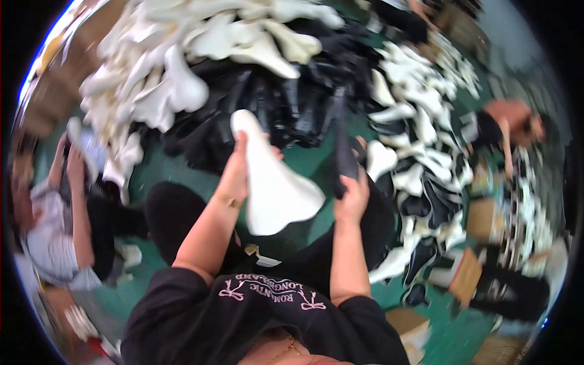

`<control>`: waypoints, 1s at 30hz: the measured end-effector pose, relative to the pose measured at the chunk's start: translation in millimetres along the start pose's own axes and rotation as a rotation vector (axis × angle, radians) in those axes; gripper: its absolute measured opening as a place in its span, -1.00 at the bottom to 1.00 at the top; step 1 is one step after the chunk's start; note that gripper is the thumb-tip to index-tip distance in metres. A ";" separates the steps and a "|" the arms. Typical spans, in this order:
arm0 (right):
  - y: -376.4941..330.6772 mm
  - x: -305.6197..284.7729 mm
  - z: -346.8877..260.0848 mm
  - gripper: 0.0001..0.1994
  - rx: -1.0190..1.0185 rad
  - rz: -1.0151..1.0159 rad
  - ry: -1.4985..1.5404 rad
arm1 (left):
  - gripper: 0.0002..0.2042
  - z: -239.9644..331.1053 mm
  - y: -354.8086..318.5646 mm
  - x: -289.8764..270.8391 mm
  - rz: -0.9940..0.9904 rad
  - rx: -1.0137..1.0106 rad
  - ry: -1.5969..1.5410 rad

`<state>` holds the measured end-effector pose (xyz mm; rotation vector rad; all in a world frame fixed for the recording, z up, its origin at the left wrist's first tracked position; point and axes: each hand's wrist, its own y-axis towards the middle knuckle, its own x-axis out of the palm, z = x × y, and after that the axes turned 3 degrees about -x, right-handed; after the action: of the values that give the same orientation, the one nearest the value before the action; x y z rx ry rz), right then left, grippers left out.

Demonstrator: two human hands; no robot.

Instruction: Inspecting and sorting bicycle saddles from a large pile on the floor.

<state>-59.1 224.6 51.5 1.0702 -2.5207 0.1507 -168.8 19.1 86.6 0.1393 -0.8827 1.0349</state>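
In my left hand (237,167) is a white bicycle saddle pad (274,185), narrow end up and wide end toward my lap. The fingers wrap its left edge near the narrow end. My right hand (353,194) grips a long, dark saddle-shaped piece (344,143), seen nearly edge-on and blurred. It stands apart from the white pad, to its right. Beyond both hands lies a heap of shiny black covers (261,100).
White saddle pads (237,36) are piled high at the far side. More white and black pieces (420,158) spread along the right. Co-workers sit at left (55,231) and far right (508,125). Cardboard boxes (465,277) stand at right on the green floor (152,176).
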 end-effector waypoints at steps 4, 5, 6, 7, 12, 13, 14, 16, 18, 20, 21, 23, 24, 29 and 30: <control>-15.9 31.6 -37.3 -0.63 -0.458 -0.375 -0.624 | -0.31 -9.3 19.5 -20.0 0.140 0.101 -0.158; -25.3 40.4 -45.1 -0.62 -0.477 -0.492 -0.753 | -0.34 -11.2 21.6 -21.5 0.143 0.146 -0.181; -35.3 48.7 -46.1 -0.62 -0.499 -0.604 -0.882 | -0.36 -13.4 24.2 -25.0 0.142 0.187 -0.201; -43.0 54.2 -34.0 -0.63 -0.575 -0.623 -0.824 | -0.40 -13.8 26.5 -30.2 0.107 0.200 -0.226; -51.5 67.3 -18.8 -0.61 -0.663 -0.683 -0.876 | -0.43 -13.5 37.3 -32.8 0.057 0.237 -0.298; -51.6 70.8 -19.4 -0.60 -0.661 -0.691 -0.887 | -0.44 -12.9 38.4 -34.8 0.023 0.256 -0.309; -51.1 73.0 -19.5 -0.60 -0.660 -0.696 -0.903 | -0.44 -12.5 39.5 -35.9 0.027 0.254 -0.313; -49.6 77.3 -17.1 -0.60 -0.665 -0.712 -0.906 | -0.42 -11.7 39.4 -38.7 0.036 0.214 -0.344; -49.0 80.7 -14.6 -0.60 -0.672 -0.728 -0.906 | -0.41 -9.0 36.0 -36.8 0.050 0.206 -0.346; -49.8 83.9 -12.7 -0.60 -0.685 -0.733 -0.907 | -0.39 -7.2 34.6 -35.6 0.053 0.212 -0.348; -50.0 85.3 -11.8 -0.60 -0.682 -0.735 -0.907 | -0.39 -5.7 33.5 -35.0 0.057 0.211 -0.349; -50.6 87.3 -9.4 -0.58 -0.744 -0.728 -0.905 | -0.39 -1.3 30.7 -32.8 0.051 0.217 -0.340; -51.2 87.9 -9.1 -0.58 -0.739 -0.725 -0.906 | -0.39 1.5 27.6 -32.5 0.053 0.212 -0.338; -51.7 94.9 -12.4 -0.57 -0.760 -0.750 -0.931 | -0.29 -1.9 26.4 -27.7 0.088 0.151 -0.283; -51.8 97.1 -11.2 -0.57 -0.786 -0.751 -0.921 | -0.34 -3.1 28.4 -28.1 0.096 0.151 -0.323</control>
<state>-79.9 126.3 97.5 1.8176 -2.1550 -1.6960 -195.5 16.5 56.8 0.4034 -1.1109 1.1883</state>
